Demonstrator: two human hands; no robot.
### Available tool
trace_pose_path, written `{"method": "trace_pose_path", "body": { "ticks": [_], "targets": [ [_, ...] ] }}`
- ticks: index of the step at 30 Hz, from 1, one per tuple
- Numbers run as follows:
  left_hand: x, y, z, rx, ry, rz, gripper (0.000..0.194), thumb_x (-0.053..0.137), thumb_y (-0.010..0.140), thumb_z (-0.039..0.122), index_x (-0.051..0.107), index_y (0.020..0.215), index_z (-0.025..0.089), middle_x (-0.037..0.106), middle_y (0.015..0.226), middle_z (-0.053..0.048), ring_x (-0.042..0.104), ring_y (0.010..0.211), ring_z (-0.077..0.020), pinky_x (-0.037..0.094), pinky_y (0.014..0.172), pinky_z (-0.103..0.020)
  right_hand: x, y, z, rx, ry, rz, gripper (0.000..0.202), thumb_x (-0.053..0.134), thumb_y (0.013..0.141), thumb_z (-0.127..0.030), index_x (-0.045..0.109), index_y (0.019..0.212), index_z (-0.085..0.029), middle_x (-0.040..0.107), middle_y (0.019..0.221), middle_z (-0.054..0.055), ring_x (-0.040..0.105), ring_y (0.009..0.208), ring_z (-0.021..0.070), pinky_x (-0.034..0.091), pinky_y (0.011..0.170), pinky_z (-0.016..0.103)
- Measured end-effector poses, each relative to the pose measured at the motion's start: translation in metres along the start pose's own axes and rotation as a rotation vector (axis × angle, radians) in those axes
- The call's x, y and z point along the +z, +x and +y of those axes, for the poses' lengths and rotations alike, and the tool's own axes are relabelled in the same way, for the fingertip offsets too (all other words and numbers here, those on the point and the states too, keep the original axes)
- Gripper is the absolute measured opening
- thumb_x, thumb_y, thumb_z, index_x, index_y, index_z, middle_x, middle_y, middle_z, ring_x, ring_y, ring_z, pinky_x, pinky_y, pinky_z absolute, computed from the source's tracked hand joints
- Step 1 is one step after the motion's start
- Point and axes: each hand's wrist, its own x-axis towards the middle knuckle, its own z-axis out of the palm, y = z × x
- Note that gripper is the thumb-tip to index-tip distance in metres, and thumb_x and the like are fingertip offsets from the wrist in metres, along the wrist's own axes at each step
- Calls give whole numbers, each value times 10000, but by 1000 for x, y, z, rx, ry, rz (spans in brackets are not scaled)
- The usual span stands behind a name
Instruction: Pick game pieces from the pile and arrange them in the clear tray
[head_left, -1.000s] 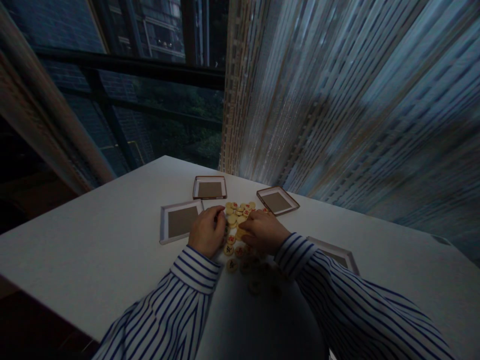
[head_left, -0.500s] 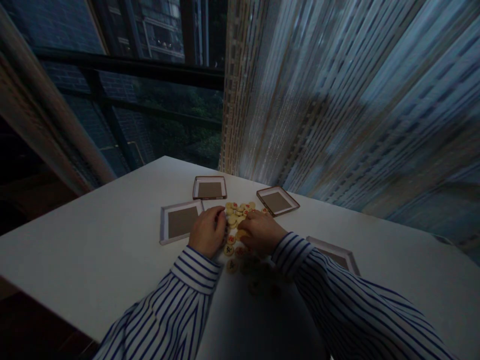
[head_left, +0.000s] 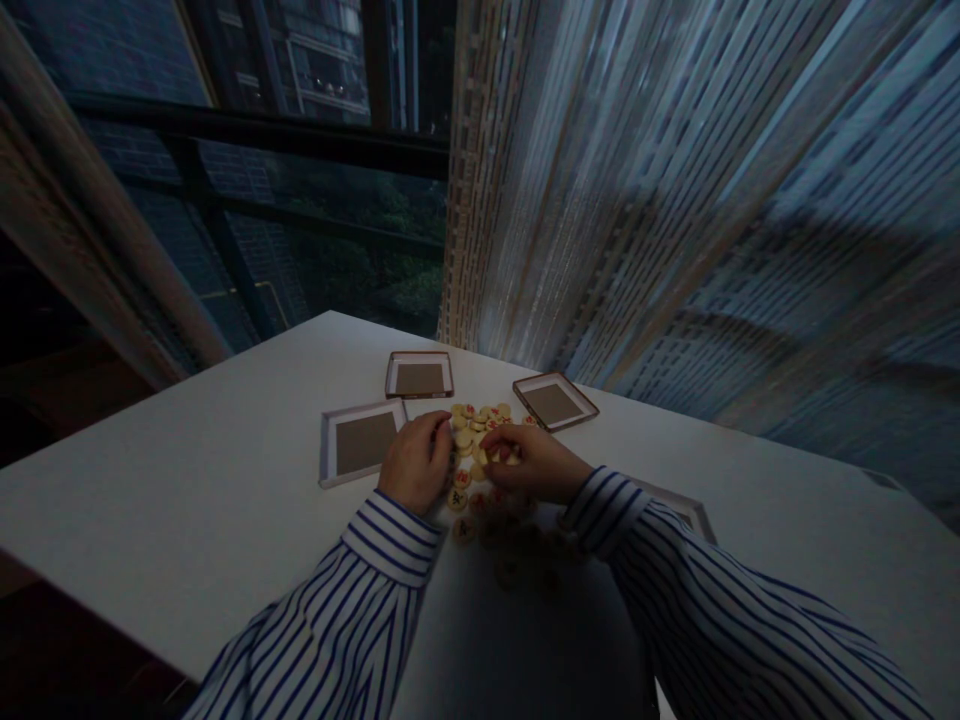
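A heap of round yellow game discs [head_left: 475, 432] with red and dark marks lies on the white table [head_left: 187, 500], between my two hands. My left hand [head_left: 414, 464] rests curled at the heap's left edge, fingertips on a disc. My right hand [head_left: 534, 462] hovers slightly raised over the heap's right side, thumb and fingers pinched on a disc [head_left: 501, 447]. More discs [head_left: 517, 560] lie in shadow nearer to me. Both arms wear blue-striped white sleeves.
Shallow square trays ring the heap: one at the left [head_left: 362, 442], one at the back [head_left: 419, 374], one at the back right [head_left: 555, 401], one at the right [head_left: 694, 515] partly hidden by my right sleeve. A curtain [head_left: 675, 200] hangs behind, a dark window [head_left: 300, 200] to its left.
My right hand has lifted from flat on the heap and turned, now pinching a disc. My right forearm shifted a little to the right. My left hand barely moved.
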Motion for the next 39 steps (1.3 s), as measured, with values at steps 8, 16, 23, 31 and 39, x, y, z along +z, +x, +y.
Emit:
{"method": "trace_pose_path", "body": {
  "ticks": [8, 16, 23, 31, 39],
  "targets": [
    [1, -1, 1, 77, -46, 35, 272, 385, 861, 251, 604, 979, 141, 671, 935, -83, 611, 881, -196, 491, 788, -330, -3, -3, 2, 126, 663, -63, 223, 649, 596, -211, 581, 800, -151, 517, 604, -66, 467, 510, 58, 374, 496, 193],
    [2, -5, 6, 314, -185, 69, 198, 474, 839, 232, 611, 953, 145, 662, 889, -77, 604, 815, -170, 499, 745, -308, -8, -2, 9, 67, 781, -47, 254, 677, 593, -258, 611, 821, -166, 573, 631, -49, 532, 598, 85, 412, 597, 226],
    [1, -5, 9, 450, -233, 60, 254, 608, 769, 267, 616, 986, 137, 657, 887, -88, 600, 844, -190, 506, 752, -331, -9, -4, 11, 32, 736, -38, 249, 644, 655, -280, 636, 872, -159, 613, 701, -15, 559, 664, 110, 439, 652, 256],
    [5, -4, 4, 476, -259, 46, 255, 617, 764, 237, 633, 1011, 175, 647, 861, -65, 601, 821, -178, 511, 734, -322, -9, -6, 7, 73, 827, -45, 254, 669, 620, -256, 628, 849, -153, 613, 641, -33, 550, 600, 89, 426, 618, 234],
    [4, -4, 6, 491, -253, 50, 195, 622, 743, 208, 632, 934, 166, 653, 851, -69, 606, 824, -183, 513, 742, -324, -7, -5, 9, 75, 866, -20, 235, 706, 553, -208, 612, 763, -160, 612, 621, -48, 548, 579, 78, 409, 595, 217]
  ]
}}
